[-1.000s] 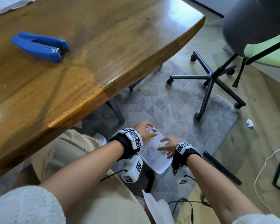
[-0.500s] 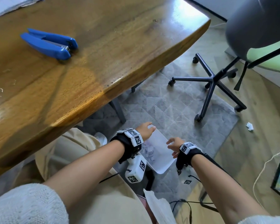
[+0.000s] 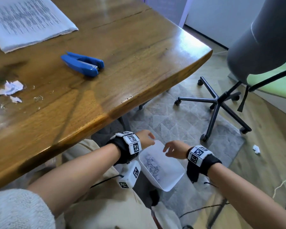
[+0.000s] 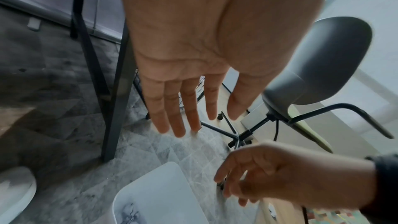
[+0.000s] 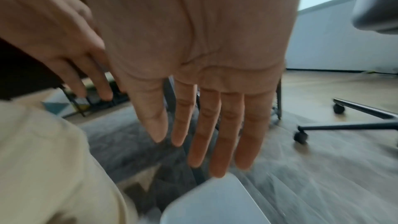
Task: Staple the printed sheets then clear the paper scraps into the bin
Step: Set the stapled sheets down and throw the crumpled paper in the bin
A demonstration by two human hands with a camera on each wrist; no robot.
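Note:
Both hands hover over a white bin [image 3: 172, 177] on the floor beside my knee, with paper scraps lying inside it. My left hand [image 3: 146, 138] is above the bin's far left rim, fingers straight and empty [image 4: 183, 108]. My right hand [image 3: 171, 148] is above its right rim, fingers extended and empty [image 5: 206, 125]. On the wooden table [image 3: 139, 63] lie a blue stapler [image 3: 82, 63], a stack of printed sheets [image 3: 26, 20] at the far left, and torn paper scraps [image 3: 10, 89] near the left edge.
A grey office chair [image 3: 254, 52] on a wheeled base [image 3: 216, 103] stands to the right on a grey rug [image 3: 168, 116]. One crumpled scrap [image 3: 256, 148] lies on the wood floor at the right. Cables run along the floor near my right arm.
The left hand held scraps over the bin a second ago; now both hands are empty and spread. The head view has lifted, bringing the sheets and the table scraps into sight.

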